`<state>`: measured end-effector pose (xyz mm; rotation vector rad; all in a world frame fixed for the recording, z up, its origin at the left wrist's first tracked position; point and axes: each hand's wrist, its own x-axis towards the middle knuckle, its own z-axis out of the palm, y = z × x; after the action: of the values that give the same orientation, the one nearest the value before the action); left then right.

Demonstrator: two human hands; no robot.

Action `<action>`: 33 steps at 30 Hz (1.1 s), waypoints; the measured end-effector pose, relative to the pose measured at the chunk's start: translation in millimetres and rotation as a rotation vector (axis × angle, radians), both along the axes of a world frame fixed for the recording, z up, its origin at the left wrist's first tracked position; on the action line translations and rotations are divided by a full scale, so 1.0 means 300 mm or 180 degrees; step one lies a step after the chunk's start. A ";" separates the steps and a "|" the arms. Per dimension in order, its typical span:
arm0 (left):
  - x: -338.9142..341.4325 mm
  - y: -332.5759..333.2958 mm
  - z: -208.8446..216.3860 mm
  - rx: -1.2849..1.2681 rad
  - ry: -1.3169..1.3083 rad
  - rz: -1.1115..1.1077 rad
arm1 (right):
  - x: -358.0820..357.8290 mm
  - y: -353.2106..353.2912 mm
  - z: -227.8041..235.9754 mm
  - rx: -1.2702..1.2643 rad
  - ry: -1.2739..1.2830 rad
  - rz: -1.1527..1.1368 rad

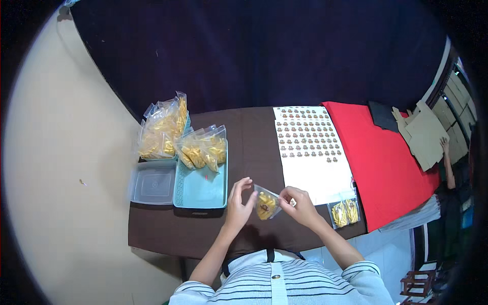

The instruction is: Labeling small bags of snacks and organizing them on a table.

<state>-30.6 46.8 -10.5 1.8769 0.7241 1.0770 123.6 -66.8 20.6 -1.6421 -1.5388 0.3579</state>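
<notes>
A small clear zip bag of yellow snack sticks [265, 206] with a round brown sticker on its front is in front of me, over the near part of the table. My right hand [301, 207] pinches its upper right edge. A small pale piece, perhaps a sticker, shows by the fingers of that hand. Beside the bag's left edge is my left hand [240, 204], fingers apart and curved, its thumb next to the plastic. Right of centre lie white sticker sheets [317, 180], with rows of small brown stickers on their upper part and bare backing below.
A turquoise tray [201, 195] holds several filled bags [203, 150] at its far end. Behind it, more bags [162, 129] fill another container. A clear lid [154, 183] lies left. Two stickered bags [345, 211] rest at right, by red cloth [376, 173]. Another person's hand [445, 145] touches cardboard [424, 134].
</notes>
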 end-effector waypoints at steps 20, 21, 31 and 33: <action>-0.026 -0.082 -0.030 -0.0239 0.0110 -0.0492 | -0.081 0.037 -0.023 -0.0184 0.0487 -0.0289; -0.034 -0.074 -0.035 -0.0634 0.0041 -0.0537 | -0.078 0.039 -0.014 -0.0010 0.0041 -0.0430; -0.044 -0.043 -0.029 -0.1455 -0.0375 -0.0977 | -0.034 0.103 0.016 -0.0200 -0.0535 0.0496; -0.049 -0.042 -0.023 -0.1364 -0.0351 -0.0904 | -0.034 0.114 0.024 -0.0187 -0.0389 0.0675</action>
<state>-45.3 34.3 -17.3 1.4864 0.5522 0.7663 113.5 -32.6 27.8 -1.5735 -1.8169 0.4256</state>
